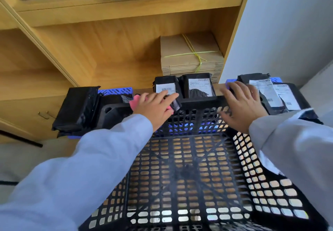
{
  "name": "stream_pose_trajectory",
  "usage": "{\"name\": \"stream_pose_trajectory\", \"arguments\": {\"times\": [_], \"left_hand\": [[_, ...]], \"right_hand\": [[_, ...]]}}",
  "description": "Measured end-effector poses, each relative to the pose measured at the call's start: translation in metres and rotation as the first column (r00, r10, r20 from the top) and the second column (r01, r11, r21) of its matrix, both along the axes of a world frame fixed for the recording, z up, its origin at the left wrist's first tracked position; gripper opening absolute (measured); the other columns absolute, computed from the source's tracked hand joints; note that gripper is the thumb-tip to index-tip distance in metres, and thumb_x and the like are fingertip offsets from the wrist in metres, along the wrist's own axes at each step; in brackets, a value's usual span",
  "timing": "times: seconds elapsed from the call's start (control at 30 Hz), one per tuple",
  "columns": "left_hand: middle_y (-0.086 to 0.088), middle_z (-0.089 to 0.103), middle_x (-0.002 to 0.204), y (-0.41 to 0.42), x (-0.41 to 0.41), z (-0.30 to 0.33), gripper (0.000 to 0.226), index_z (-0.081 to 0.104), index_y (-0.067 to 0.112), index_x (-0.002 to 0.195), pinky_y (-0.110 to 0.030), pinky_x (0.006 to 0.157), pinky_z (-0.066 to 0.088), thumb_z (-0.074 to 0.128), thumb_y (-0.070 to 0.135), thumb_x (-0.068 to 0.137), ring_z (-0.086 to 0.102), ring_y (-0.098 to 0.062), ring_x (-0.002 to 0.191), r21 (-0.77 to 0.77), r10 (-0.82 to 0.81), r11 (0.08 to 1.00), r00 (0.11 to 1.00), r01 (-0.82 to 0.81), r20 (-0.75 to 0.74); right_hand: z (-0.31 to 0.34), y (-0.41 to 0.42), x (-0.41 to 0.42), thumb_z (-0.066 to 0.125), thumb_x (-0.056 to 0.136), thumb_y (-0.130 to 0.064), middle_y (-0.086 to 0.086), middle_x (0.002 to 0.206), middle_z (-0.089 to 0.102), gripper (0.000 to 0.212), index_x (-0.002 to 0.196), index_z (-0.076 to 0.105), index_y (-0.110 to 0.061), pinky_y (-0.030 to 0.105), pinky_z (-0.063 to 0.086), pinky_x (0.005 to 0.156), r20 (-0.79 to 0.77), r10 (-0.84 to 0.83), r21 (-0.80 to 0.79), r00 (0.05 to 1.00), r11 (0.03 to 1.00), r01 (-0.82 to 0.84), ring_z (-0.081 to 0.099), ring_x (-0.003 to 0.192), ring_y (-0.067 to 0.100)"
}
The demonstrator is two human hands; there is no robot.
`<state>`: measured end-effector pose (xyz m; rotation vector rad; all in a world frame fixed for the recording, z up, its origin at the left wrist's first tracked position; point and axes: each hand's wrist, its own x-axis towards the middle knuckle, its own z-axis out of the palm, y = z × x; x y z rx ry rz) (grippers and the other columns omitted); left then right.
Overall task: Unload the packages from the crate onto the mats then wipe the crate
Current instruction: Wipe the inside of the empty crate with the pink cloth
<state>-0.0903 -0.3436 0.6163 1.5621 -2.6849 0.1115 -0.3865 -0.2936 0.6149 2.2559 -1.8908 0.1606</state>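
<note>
1. The left hand (155, 107) lies on the far rim of the black crate (189, 167), and a pink cloth (134, 101) shows under its palm. The fingers are rather straight and seem to press the cloth, but whether they also pinch the black plastic at their tips I cannot tell

2. The right hand (242, 102) is spread flat with straight fingers; it rests over the same far rim and holds nothing

3. The crate looks empty inside, the wood is visible through its holes

4. The black packages lie outside it: one pile on the left (77, 108), two behind the rim (185, 87), a pile on the right (281, 95). Blue mats (115, 91) show under them at places

5. I judge that the unloading is done and the wiping is in hand, at the far rim

6. The next move probably needs the right hand to keep the crate steady while the cloth goes along the rim and then down the walls
</note>
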Motion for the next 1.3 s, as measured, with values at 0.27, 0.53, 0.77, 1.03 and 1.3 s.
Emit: {"name": "stream_pose_trajectory", "arguments": {"times": [0.27, 0.53, 0.77, 1.03, 1.3], "left_hand": [[0.001, 0.067, 0.097, -0.005, -0.009, -0.014, 0.041, 0.061, 0.021, 0.118, -0.037, 0.077, 0.046, 0.063, 0.043, 0.083, 0.064, -0.024, 0.086, -0.209, -0.018, 0.978, 0.999, 0.025, 0.034], [0.003, 0.065, 0.092, -0.01, 0.013, -0.017, 0.047, 0.06, 0.023, 0.118, -0.037, 0.071, 0.044, 0.071, 0.044, 0.078, 0.063, -0.024, 0.08, -0.273, -0.084, 0.958, 0.996, 0.09, 0.033], [0.009, 0.045, 0.139, -0.008, 0.093, 0.001, 0.051, 0.032, 0.031, 0.141, -0.036, 0.099, 0.033, 0.052, 0.04, 0.095, 0.047, -0.021, 0.123, -0.022, 0.086, 0.996, 0.988, -0.083, 0.129], [0.001, 0.034, 0.138, -0.003, 0.107, 0.026, 0.064, 0.03, 0.031, 0.136, -0.044, 0.075, 0.042, 0.053, -0.003, 0.087, 0.035, -0.03, 0.124, 0.289, 0.467, 0.816, 0.865, -0.501, 0.183], [-0.008, 0.03, 0.151, 0.019, 0.117, 0.029, 0.058, 0.026, 0.038, 0.146, -0.037, 0.077, 0.043, 0.042, 0.008, 0.099, 0.051, -0.039, 0.116, 0.538, 0.78, 0.59, 0.597, -0.602, -0.189]], "right_hand": [[0.017, -0.084, 0.137, 0.038, 0.099, -0.027, 0.009, 0.099, 0.067, 0.031, 0.092, 0.063, -0.01, 0.043, 0.032, 0.096, 0.501, -0.124, 0.073, 0.857, 0.992, 0.101, 0.054, 0.104, 0.033], [0.002, -0.107, 0.145, 0.027, 0.098, -0.061, 0.012, 0.076, 0.062, 0.063, 0.072, 0.057, -0.012, 0.037, 0.044, 0.068, 0.488, -0.246, 0.271, 0.837, 0.955, 0.123, 0.057, 0.075, 0.034], [0.002, -0.107, 0.145, 0.023, 0.097, -0.063, 0.011, 0.078, 0.061, 0.07, 0.084, 0.063, -0.007, 0.038, 0.045, 0.07, 0.403, -0.273, 0.328, 0.873, 0.934, 0.14, 0.056, 0.075, 0.033], [0.005, -0.106, 0.146, 0.029, 0.098, -0.058, 0.011, 0.079, 0.056, 0.061, 0.09, 0.062, -0.007, 0.035, 0.04, 0.067, 0.41, -0.279, 0.306, 0.868, 0.939, 0.158, 0.052, 0.074, 0.032], [0.006, -0.104, 0.147, 0.032, 0.098, -0.052, 0.008, 0.068, 0.048, 0.055, 0.082, 0.059, -0.007, 0.034, 0.038, 0.066, 0.411, -0.261, 0.269, 0.873, 0.95, 0.157, 0.051, 0.071, 0.032]]}}
